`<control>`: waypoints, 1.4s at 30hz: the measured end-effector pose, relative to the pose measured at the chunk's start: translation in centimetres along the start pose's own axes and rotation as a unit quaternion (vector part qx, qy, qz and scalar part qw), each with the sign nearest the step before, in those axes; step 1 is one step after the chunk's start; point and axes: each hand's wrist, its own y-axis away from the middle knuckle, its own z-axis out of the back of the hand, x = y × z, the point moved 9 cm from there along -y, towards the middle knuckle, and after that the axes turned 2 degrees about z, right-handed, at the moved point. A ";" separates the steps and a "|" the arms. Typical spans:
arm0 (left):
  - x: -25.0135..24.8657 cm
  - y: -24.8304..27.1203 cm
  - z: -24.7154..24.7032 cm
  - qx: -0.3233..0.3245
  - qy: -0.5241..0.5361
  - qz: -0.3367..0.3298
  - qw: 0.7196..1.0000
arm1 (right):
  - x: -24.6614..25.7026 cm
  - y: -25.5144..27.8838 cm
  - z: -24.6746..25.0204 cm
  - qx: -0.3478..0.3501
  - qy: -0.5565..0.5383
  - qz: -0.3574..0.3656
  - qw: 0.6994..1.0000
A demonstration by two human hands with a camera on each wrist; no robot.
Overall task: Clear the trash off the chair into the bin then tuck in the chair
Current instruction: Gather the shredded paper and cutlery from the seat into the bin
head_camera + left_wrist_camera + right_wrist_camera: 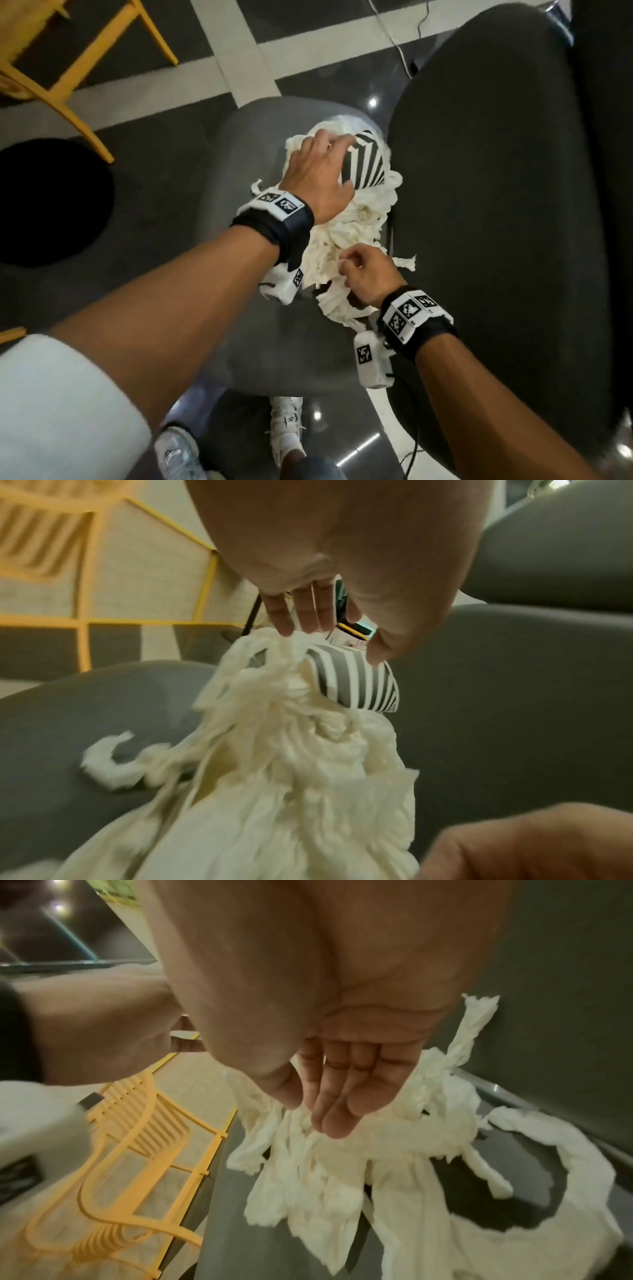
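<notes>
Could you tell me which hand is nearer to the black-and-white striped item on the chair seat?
Left. The left hand rests on the striped item; the right hand is further back, in the paper strips.

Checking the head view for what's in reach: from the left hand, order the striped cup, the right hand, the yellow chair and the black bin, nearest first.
1. striped cup, under the left hand.
2. right hand, nearer the camera, on the tissue pile.
3. black bin, far left on the floor, and yellow chair, top left: too close to call.
</notes>
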 end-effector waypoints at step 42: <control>23.6 29.0 -10.2 0.134 0.028 0.281 0.950 | 11.9 -3.7 -22.1 0.207 0.534 0.206 0.794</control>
